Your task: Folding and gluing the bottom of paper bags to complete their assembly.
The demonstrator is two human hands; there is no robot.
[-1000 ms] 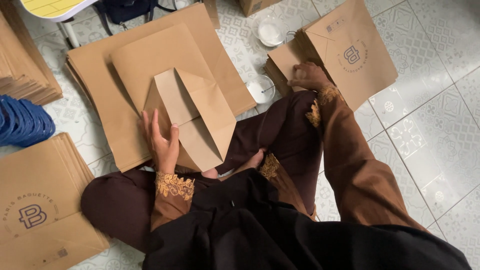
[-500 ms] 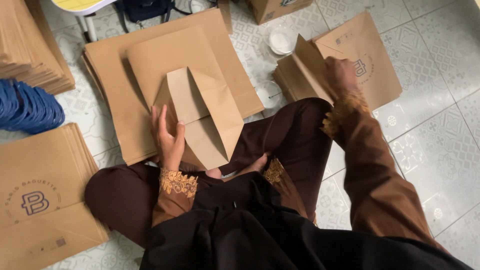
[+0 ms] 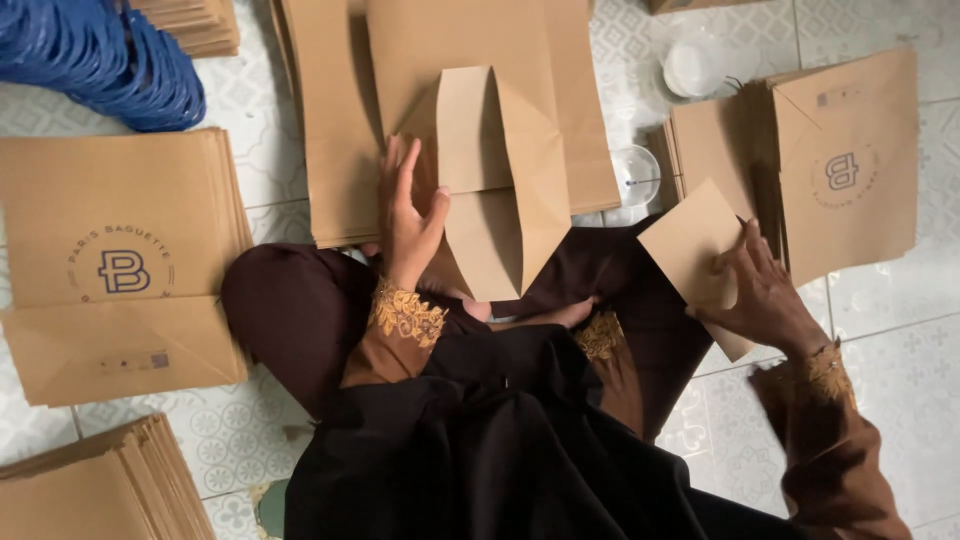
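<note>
Head view, looking down at a person seated cross-legged on a patterned tile floor [image 3: 905, 350], brown paper all around. At the far middle lies a stack of flat brown paper sheets [image 3: 330, 120], and on top of it an unfinished paper bag [image 3: 490, 170] with its bottom flaps folded open into a pointed shape toward the lap. The left hand [image 3: 408, 215] lies flat on the left edge of that bag, fingers spread and pressing down; its grip is open, closing on nothing.

Over on the right, the right hand [image 3: 765, 290] holds a small tan card rectangle [image 3: 695, 255] above the knee, fingers on its right edge, thumb hidden beneath, so this grip is closed on the card. The card sits well apart from the folded bag, just near a stack of finished bags [image 3: 840, 170] at the far right, the top one bearing a round dark-blue logo.

Between the two piles stand two small clear cups, one with white paste [image 3: 690, 68] farther off, one nearer [image 3: 636, 172].

At left, another stack of logo bags [image 3: 120, 265] with a circular blue mark and a small square code label. Far left corner: a bundle of blue handles [image 3: 110, 55]. Near left corner, more brown bags [image 3: 100, 485] fanned at the edge.
</note>
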